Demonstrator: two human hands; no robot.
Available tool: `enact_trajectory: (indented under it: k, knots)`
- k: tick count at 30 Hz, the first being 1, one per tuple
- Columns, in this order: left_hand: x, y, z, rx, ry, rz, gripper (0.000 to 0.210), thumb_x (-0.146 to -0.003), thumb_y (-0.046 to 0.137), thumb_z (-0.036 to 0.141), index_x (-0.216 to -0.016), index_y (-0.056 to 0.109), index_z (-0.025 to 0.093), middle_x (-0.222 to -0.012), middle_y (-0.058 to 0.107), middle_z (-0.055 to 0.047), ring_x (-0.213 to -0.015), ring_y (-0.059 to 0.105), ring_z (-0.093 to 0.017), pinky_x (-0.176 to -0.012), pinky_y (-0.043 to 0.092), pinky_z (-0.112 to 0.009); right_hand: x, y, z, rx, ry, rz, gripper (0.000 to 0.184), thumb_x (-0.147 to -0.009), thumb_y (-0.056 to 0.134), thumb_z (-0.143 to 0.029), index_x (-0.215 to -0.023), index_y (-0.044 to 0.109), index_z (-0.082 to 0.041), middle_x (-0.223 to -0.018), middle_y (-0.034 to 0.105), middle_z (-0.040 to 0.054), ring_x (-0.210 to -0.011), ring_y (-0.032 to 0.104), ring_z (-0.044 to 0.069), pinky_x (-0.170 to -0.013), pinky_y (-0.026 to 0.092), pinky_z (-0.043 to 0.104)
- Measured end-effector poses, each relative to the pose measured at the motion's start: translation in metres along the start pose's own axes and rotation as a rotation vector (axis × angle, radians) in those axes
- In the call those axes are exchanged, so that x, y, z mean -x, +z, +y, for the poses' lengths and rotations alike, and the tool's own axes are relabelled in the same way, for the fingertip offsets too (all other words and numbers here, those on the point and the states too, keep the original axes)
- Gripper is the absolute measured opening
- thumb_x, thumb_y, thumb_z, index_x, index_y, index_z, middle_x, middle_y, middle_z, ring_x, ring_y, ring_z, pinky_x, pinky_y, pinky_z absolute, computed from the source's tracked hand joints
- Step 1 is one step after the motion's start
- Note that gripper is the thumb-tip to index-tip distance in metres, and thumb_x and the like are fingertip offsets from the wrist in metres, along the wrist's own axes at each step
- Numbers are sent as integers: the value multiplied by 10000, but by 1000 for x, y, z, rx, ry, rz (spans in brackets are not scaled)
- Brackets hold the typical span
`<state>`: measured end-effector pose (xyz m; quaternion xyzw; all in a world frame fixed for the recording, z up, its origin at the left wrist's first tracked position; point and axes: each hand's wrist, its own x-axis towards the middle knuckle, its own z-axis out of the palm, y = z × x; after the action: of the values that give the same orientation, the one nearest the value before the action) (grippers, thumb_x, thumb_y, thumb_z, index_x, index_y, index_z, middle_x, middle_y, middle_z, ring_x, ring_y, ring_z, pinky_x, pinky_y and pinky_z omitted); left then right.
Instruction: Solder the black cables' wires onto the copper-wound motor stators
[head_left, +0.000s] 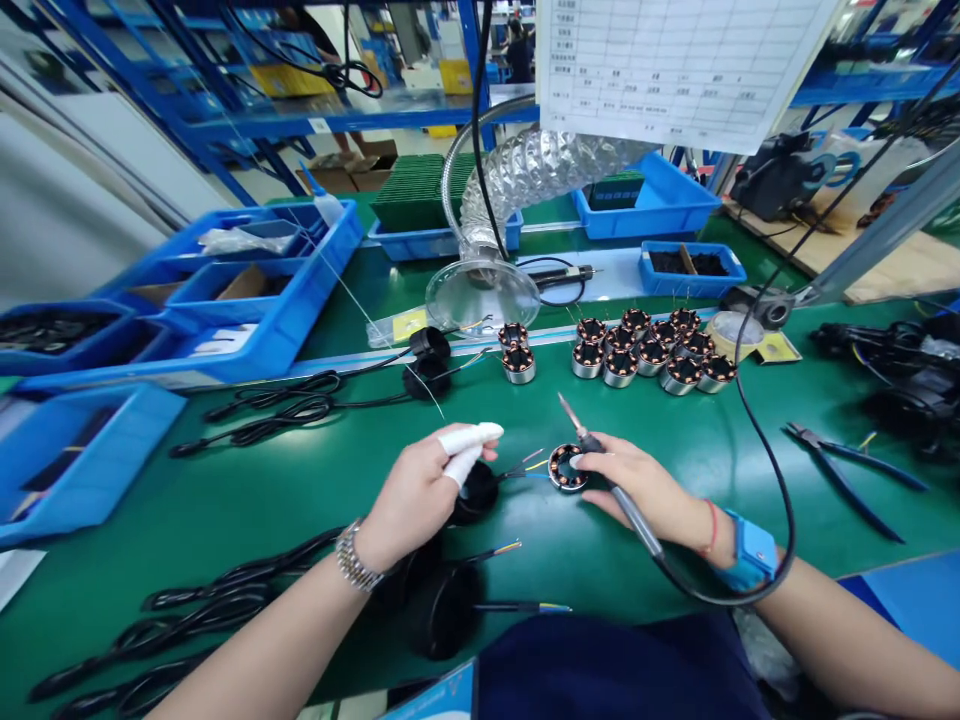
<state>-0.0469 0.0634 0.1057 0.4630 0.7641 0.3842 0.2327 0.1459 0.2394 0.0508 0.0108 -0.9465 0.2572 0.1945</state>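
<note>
My right hand [637,480] is closed round a soldering iron [626,505], its bare tip pointing up and away to the left. The same hand's fingers rest on a ring-shaped copper-wound motor stator [564,468] on the green mat. White finger cots cover the thumb and index finger of my left hand [427,485], which are pinched together; whatever lies between them is hidden. Under that hand sits a black round housing [477,492], its coloured wire ends [525,468] reaching toward the stator. A thin solder wire [375,312] hangs down close to my left knuckles.
Several stators [652,352] stand in a group behind my right hand. Black housings with cables [450,610] lie near me and at left. Cutters [840,470] lie at right. A clear fume hood [482,295] on a foil duct hangs ahead; blue bins [300,325] stand left.
</note>
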Motion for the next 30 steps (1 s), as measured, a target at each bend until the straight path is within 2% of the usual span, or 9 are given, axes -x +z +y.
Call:
enact_trajectory:
  k: [3,7,9,12,15,18,24,30]
  knots:
    - [3,12,-5,-56,28,-151,339,-799,488,266,-1125,539,187,-1007,591,-63,-826,580,-151,-784,467,-288,-7,9,1,61,-32,-48,261,-799,533,-221,-1057,505,-196,-1099,556,118,-1151,418,251,-890,410,412]
    - [-1,19,-10,-174,51,-147,299,-802,473,268,-1075,571,193,-904,603,-51,-691,561,-134,-672,474,-262,-18,5,-4,-26,2,-102,208,-799,510,-174,-1005,490,-200,-957,592,80,-1012,488,223,-830,429,372]
    - [-6,15,-12,-202,45,-118,260,-808,461,277,-997,612,183,-879,613,-53,-709,565,-142,-679,464,-258,-22,-3,-9,-180,123,-105,245,-780,534,-185,-1010,451,-202,-858,584,44,-817,533,175,-716,451,310]
    - [-13,5,-11,-210,58,-170,251,-812,448,298,-918,645,185,-850,631,-44,-738,562,-153,-708,442,-257,-27,-16,-18,-479,401,-67,262,-786,530,-259,-1015,410,-215,-674,491,-44,-543,442,93,-515,393,215]
    - [-18,-7,-5,-184,48,-331,283,-813,426,345,-790,653,178,-723,611,-12,-655,527,-136,-629,422,-224,-34,-28,-30,-799,652,13,170,-798,499,-289,-940,436,-221,-605,394,-71,-491,373,68,-437,315,173]
    - [-20,-16,4,-148,-23,-452,338,-806,413,401,-696,615,152,-590,515,16,-539,437,-103,-516,369,-189,-42,-36,-42,-1031,793,34,131,-788,503,-279,-889,455,-212,-581,397,-73,-475,361,56,-417,281,160]
    - [-20,-25,9,-128,-87,-492,349,-799,420,421,-738,618,140,-580,464,22,-527,361,-91,-490,324,-182,-46,-39,-48,-1191,872,25,164,-759,541,-292,-882,469,-210,-584,451,-61,-480,405,67,-406,274,164]
    - [-18,-27,9,-107,-109,-485,334,-785,443,414,-738,636,145,-566,488,22,-515,377,-91,-475,319,-179,-45,-36,-46,-1109,807,44,145,-777,529,-289,-891,481,-213,-625,452,-59,-500,401,61,-446,312,173]
